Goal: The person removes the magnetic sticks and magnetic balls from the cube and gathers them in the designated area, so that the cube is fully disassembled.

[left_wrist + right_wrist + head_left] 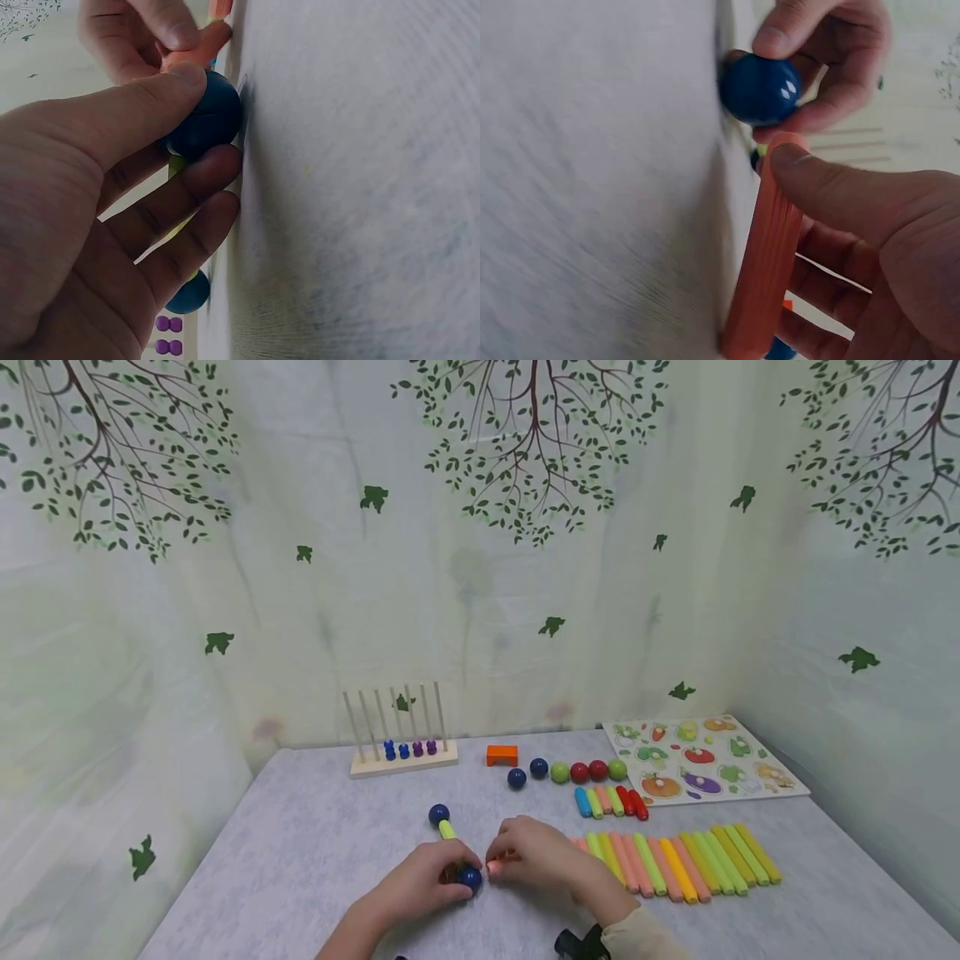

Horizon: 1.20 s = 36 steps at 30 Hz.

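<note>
My left hand pinches a dark blue ball between thumb and fingers, close above the table. A yellow-green stick runs away from this ball to another blue ball at its far end. In the right wrist view, my right hand holds a ridged salmon-pink stick, its thumb pressed near one end. That end is beside the held ball; whether the two touch cannot be told. The left wrist view shows the second blue ball beyond the left fingers.
Salmon, green and yellow sticks lie in a row at the right. Behind them are shorter rods, several loose balls, an orange block and a vegetable picture board. A wooden peg stand with beads stands back left.
</note>
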### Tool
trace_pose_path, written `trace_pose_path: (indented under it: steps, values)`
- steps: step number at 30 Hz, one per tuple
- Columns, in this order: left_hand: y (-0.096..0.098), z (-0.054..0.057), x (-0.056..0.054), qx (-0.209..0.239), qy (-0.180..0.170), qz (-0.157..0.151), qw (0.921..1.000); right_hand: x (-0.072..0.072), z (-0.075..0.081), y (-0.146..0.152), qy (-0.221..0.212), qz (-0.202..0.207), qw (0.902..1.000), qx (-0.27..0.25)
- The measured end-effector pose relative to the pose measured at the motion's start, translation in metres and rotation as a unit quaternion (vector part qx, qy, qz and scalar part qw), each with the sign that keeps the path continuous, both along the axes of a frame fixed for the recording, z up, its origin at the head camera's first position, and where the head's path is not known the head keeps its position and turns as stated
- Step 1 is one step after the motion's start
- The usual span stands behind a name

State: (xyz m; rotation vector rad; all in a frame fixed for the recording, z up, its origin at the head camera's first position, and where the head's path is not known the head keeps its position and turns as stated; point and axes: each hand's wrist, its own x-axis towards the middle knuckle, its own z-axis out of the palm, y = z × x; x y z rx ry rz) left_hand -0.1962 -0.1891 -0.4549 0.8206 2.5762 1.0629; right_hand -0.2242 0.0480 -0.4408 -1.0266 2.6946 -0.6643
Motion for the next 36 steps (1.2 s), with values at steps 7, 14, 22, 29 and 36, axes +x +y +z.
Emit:
trace_pose_path:
  steps: [7, 14, 22, 29, 36]
  values:
    - [-0.001, 0.0, -0.001, 0.001, 0.011, -0.006, 0.9999, -0.01, 0.013, 0.022, -0.07, -0.075, 0.9918, -0.076]
    - [0.0, 0.002, -0.004, -0.009, -0.008, 0.005, 0.9999, -0.02, 0.009, 0.045, -0.073, -0.11, 0.9883, -0.076]
    - [-0.001, 0.001, -0.004, -0.028, -0.009, 0.027, 0.9992, -0.024, 0.005, 0.06, -0.091, -0.136, 0.985, -0.056]
    - [-0.006, 0.002, -0.005, -0.032, -0.012, 0.017, 0.9993, -0.027, 0.002, 0.069, -0.11, -0.101, 0.9879, -0.043]
    - [-0.006, 0.004, -0.006, -0.024, -0.007, 0.01, 0.9996, -0.024, 0.008, 0.061, -0.088, -0.103, 0.9903, -0.03]
